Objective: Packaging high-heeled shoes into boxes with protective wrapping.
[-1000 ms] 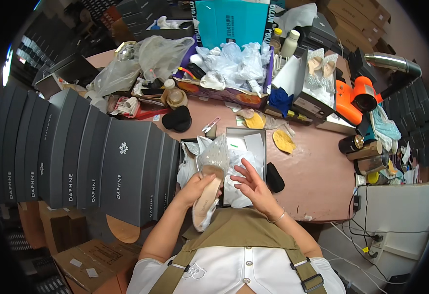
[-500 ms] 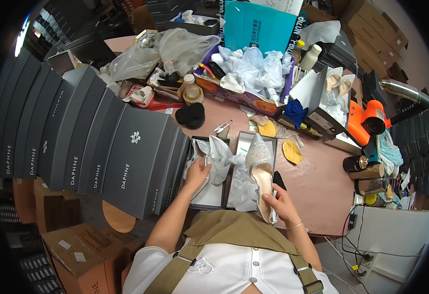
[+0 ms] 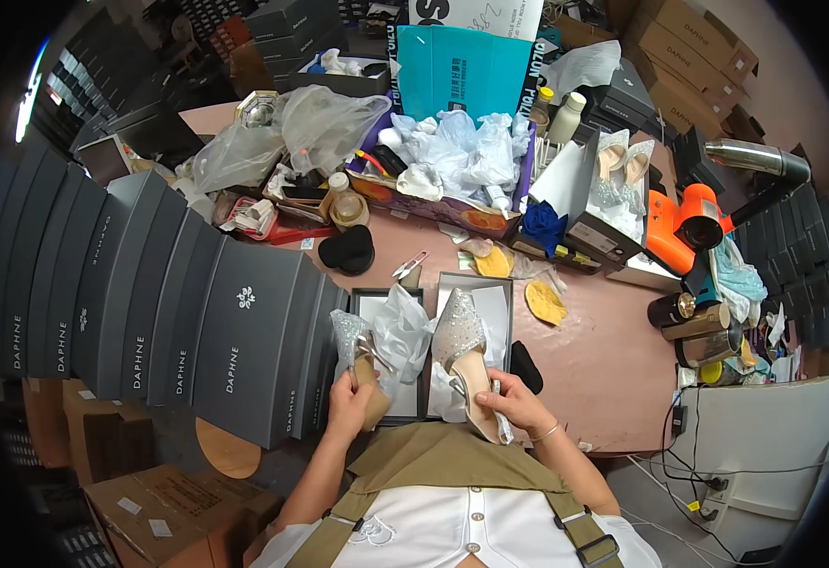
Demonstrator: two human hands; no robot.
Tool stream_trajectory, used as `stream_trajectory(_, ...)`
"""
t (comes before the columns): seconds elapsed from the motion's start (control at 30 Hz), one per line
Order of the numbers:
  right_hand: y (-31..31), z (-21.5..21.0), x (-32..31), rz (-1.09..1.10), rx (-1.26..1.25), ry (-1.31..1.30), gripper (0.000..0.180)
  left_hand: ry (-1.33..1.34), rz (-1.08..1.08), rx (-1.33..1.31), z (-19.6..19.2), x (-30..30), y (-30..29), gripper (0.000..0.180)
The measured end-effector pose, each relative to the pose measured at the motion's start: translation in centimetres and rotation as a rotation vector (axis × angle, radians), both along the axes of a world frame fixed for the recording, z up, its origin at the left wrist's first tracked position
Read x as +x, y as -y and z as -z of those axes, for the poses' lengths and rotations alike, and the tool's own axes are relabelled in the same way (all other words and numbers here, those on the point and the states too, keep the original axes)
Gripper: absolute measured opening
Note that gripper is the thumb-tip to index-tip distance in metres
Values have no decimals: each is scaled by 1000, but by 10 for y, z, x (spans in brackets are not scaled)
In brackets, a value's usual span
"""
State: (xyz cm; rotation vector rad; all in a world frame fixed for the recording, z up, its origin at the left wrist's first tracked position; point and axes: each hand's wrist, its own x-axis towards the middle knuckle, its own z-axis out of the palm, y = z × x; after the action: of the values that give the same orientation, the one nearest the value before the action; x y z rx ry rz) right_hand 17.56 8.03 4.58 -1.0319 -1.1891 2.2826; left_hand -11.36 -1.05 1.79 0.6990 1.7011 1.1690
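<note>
My left hand (image 3: 346,405) is closed on a pointed silver glitter shoe (image 3: 347,333), which tilts so that its tan sole shows. In my right hand (image 3: 518,405) is a matching shoe (image 3: 460,331), gripped near the heel, toe pointing away from me and beige insole facing up. Both shoes are above an open dark grey shoebox in two parts. White tissue paper (image 3: 401,322) fills much of the left box part (image 3: 371,301), and the right box part (image 3: 501,289) also has paper in it.
A stack of dark shoeboxes (image 3: 244,331) stands close on my left. Farther back are small scissors (image 3: 410,264), a black round pad (image 3: 346,250) and yellow sponges (image 3: 546,303). At right stand an orange heat-gun-like tool (image 3: 672,227) and an open box with another shoe pair (image 3: 613,204).
My left hand has lifted its shoe out of the left box part and turned it sole-up. My right hand still holds its shoe, now slightly farther left in view. The whole view has shifted.
</note>
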Motion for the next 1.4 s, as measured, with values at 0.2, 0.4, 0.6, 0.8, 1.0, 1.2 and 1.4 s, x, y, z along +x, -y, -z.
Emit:
stream_trajectory(0.2, 0, 5, 7, 49, -45, -17, 44, -592, 571, 392, -74, 4, -15, 26)
stream_trajectory(0.4, 2, 19, 11, 100, -3, 36, 39, -935, 518, 421, 35, -1, -24, 25)
stream_trajectory(0.6, 15, 26, 18, 206, 38, 124, 33, -452, 101, 102, 85, -11, 1, 30)
stream_trajectory(0.8, 13, 32, 4, 218, -23, 100, 31, 577, -277, -148, 128, -3, -18, 32)
stream_trajectory(1.0, -3, 18, 11, 133, 69, 172, 22, 712, -210, -61, 72, 12, -21, 31)
stream_trajectory(1.2, 5, 0, 39, 172, -63, 97, 25, 555, 271, 62, -7, 14, -23, 37)
stream_trajectory(1.4, 15, -1, 49, 192, -58, 123, 30, 478, 431, 40, -24, 19, -32, 37)
